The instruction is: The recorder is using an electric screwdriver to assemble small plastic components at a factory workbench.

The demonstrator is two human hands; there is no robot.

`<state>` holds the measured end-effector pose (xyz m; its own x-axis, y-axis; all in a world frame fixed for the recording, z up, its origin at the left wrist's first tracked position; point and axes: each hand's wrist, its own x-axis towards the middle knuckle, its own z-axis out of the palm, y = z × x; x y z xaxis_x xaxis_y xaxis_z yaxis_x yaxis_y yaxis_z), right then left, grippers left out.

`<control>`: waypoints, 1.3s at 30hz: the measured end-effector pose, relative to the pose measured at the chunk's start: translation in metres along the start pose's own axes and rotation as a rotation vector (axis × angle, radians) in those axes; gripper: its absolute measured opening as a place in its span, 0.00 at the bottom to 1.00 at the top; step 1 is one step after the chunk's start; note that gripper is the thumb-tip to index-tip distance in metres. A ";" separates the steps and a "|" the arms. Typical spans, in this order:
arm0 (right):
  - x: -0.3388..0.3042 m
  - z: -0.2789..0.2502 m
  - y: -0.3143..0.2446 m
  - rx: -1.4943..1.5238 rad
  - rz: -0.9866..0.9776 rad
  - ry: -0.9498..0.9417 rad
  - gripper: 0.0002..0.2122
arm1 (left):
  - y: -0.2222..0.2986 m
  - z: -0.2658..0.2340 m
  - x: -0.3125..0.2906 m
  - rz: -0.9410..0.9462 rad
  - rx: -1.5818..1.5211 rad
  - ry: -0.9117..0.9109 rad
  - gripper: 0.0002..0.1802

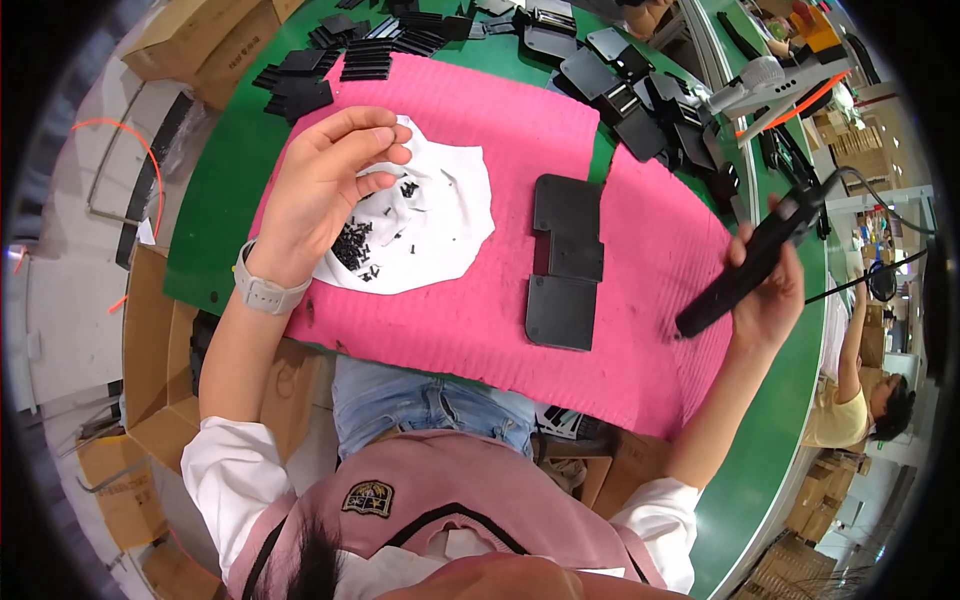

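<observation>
My right hand [768, 295] is wrapped round a black electric screwdriver [745, 268], held tilted at the right side of the pink mat, its cord running off at the upper right. Above a white cloth [445, 215] my left hand [335, 175] is raised with the fingertips pinched; whatever may be between them is too small to make out. Small black screws [352, 245] lie heaped and scattered on the cloth. Between the hands, a black plastic part [567, 262] made of joined flat sections lies on the mat, touched by neither hand.
The pink corrugated mat [480, 335] covers much of the green table [215, 235]. Black plates [370, 60] are stacked at the far left, with more black parts [635, 120] piled far right. Cardboard boxes [160, 385] stand at left. Another person [850, 410] is at the right.
</observation>
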<state>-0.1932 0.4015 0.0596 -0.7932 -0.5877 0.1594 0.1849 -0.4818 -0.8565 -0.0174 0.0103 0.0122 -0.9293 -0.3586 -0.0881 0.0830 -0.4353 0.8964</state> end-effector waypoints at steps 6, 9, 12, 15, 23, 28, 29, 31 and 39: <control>0.033 0.085 0.019 0.148 -0.080 -0.068 0.21 | -0.010 0.032 0.005 -0.040 -0.022 -0.143 0.11; 0.051 0.107 0.025 -0.135 -0.150 -0.024 0.18 | -0.012 0.052 0.004 -0.083 0.000 -0.203 0.12; 0.070 0.132 0.036 -0.167 -0.191 -0.023 0.19 | -0.018 0.060 0.005 -0.113 0.002 -0.263 0.13; 0.068 0.144 0.026 -0.169 -0.350 -0.111 0.19 | -0.030 0.074 0.005 -0.149 -0.088 -0.306 0.12; 0.055 0.134 0.020 0.031 -0.376 -0.533 0.31 | -0.040 0.082 -0.002 -0.071 -0.088 -0.355 0.10; 0.058 0.131 0.015 -0.027 -0.288 -0.688 0.27 | -0.044 0.078 -0.001 -0.073 -0.089 -0.390 0.09; 0.055 0.134 0.018 -0.027 -0.282 -0.686 0.27 | -0.044 0.077 -0.002 -0.075 -0.079 -0.388 0.09; 0.045 0.144 0.027 0.060 -0.297 -0.510 0.25 | -0.043 0.075 -0.003 -0.054 -0.031 -0.377 0.08; 0.044 0.139 0.029 -0.043 -0.272 -0.165 0.20 | -0.043 0.077 -0.011 0.065 0.088 -0.397 0.08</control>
<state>-0.1419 0.2720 0.1102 -0.7044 -0.5403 0.4603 -0.0485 -0.6104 -0.7906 -0.0387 0.0965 0.0079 -0.9913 -0.0283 0.1287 0.1306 -0.3435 0.9300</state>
